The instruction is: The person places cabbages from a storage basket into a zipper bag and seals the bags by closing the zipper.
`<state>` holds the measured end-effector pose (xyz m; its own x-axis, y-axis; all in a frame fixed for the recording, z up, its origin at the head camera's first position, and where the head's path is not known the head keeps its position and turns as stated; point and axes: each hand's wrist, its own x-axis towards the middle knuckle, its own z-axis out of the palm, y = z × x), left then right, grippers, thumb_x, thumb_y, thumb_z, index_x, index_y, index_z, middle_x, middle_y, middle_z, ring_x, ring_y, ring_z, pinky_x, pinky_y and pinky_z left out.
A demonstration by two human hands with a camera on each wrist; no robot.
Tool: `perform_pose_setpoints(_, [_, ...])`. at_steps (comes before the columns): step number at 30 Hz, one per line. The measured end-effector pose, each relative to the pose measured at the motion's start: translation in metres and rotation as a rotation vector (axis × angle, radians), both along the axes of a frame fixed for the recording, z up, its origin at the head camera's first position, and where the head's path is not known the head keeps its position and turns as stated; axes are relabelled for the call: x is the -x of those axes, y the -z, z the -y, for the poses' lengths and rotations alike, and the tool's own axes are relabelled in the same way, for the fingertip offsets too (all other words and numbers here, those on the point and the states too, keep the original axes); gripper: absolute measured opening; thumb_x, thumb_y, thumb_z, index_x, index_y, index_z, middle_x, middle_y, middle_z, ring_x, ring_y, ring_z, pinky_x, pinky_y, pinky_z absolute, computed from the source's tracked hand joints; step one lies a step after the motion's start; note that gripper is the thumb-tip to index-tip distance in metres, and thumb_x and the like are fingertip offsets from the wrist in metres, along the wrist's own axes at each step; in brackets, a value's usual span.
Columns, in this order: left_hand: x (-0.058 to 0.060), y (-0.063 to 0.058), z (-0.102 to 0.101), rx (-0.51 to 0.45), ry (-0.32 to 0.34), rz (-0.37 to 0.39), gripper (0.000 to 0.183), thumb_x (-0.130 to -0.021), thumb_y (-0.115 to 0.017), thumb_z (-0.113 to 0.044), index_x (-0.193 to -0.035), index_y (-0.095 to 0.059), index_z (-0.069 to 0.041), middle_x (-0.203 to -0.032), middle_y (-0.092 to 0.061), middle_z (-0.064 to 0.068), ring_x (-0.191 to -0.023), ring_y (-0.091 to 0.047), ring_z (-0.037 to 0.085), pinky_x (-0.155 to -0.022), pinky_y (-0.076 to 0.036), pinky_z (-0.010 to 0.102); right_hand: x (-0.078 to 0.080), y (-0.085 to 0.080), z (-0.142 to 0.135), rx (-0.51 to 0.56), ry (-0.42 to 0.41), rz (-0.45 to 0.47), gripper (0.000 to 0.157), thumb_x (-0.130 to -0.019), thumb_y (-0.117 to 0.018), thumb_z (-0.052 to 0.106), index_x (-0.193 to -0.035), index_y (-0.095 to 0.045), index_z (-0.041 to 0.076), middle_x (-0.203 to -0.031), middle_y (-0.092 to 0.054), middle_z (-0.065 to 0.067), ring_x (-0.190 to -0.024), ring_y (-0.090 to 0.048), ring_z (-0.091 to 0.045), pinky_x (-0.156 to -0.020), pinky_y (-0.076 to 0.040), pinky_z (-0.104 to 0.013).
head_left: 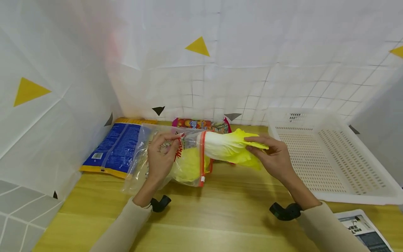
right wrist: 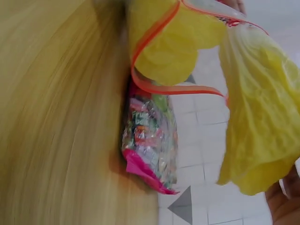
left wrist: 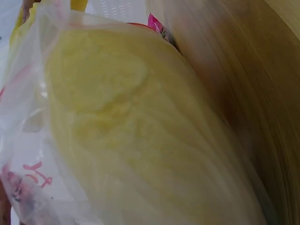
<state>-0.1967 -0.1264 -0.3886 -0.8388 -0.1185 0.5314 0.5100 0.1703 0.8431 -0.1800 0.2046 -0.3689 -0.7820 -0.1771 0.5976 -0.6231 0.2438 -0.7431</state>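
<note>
In the head view my left hand [head_left: 160,157] pinches the upper side of a clear zip bag [head_left: 133,178], which has red print and a red-orange seal [head_left: 202,150]. Inside lies a yellow cabbage leaf [head_left: 187,166], filling much of the left wrist view. My right hand [head_left: 274,157] pinches the frilly yellow end of a second cabbage leaf [head_left: 225,145] between thumb and fingers. This leaf's white base reaches the bag's mouth, overlapping the seal. From the right wrist view, the mouth gapes, with the seal [right wrist: 157,35] bowed apart and the held leaf [right wrist: 255,112] beside it.
A blue and yellow package [head_left: 110,150] lies on the wooden table [head_left: 220,217] at left. Behind the bag is a colourful candy packet [head_left: 201,124] against the white wall. A white perforated basket [head_left: 315,196] stands at right, and a printed tablet-like item [head_left: 362,227] lies nearer me.
</note>
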Motion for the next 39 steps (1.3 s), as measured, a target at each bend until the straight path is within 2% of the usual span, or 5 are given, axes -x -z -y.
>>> perform_pose_setpoints(12, [-0.003,-0.001,-0.003,0.058,-0.018,-0.034,0.01,-0.094,-0.074,-0.013,-0.102,-0.078,-0.009,-0.113,-0.068,0.006,-0.112,-0.058,0.012,-0.083,-0.06,0.041,0.005,0.01,0.016,-0.277,0.023,-0.15,0.035,-0.081,-0.08,-0.007,-0.111,-0.079,0.011,-0.095,-0.079,-0.002,-0.085,-0.065,-0.008,-0.089,-0.049,-0.018])
perform_pose_setpoints(19, [-0.004,-0.002,-0.003,0.035,0.004,-0.026,0.011,-0.094,-0.073,-0.011,-0.103,-0.078,-0.008,-0.113,-0.067,0.007,-0.116,-0.057,0.018,-0.084,-0.06,0.031,0.006,0.014,0.019,-0.029,0.01,0.018,0.031,-0.089,-0.069,-0.011,-0.115,-0.076,0.003,-0.106,-0.076,-0.001,-0.068,-0.06,-0.002,-0.049,-0.041,-0.015])
perform_pose_setpoints(26, [-0.003,-0.001,-0.003,0.05,-0.013,-0.02,0.011,-0.095,-0.072,-0.013,-0.103,-0.078,-0.009,-0.112,-0.067,0.006,-0.111,-0.058,0.013,-0.082,-0.06,0.033,0.005,0.017,0.022,-0.211,0.088,-0.249,0.038,-0.077,-0.08,-0.012,-0.109,-0.079,0.008,-0.097,-0.078,-0.009,-0.089,-0.064,-0.006,-0.083,-0.046,-0.012])
perform_pose_setpoints(32, [0.0,0.0,-0.001,0.031,-0.024,-0.015,0.013,-0.096,-0.072,-0.014,-0.105,-0.078,-0.009,-0.112,-0.067,0.007,-0.107,-0.058,0.013,-0.077,-0.059,0.023,0.004,0.016,0.015,-0.011,0.067,-0.104,0.028,-0.084,-0.073,-0.013,-0.11,-0.077,-0.001,-0.097,-0.079,0.008,-0.072,-0.07,-0.002,-0.114,-0.04,-0.022])
perform_pose_setpoints(39, [-0.001,0.001,-0.002,0.059,-0.025,-0.008,0.012,-0.095,-0.072,-0.011,-0.105,-0.078,-0.008,-0.112,-0.067,0.007,-0.106,-0.058,0.012,-0.074,-0.058,0.025,0.0,0.016,0.01,0.076,0.029,0.146,0.026,-0.095,-0.066,-0.004,-0.12,-0.072,-0.002,-0.112,-0.073,0.013,-0.064,-0.058,0.008,-0.055,-0.047,-0.013])
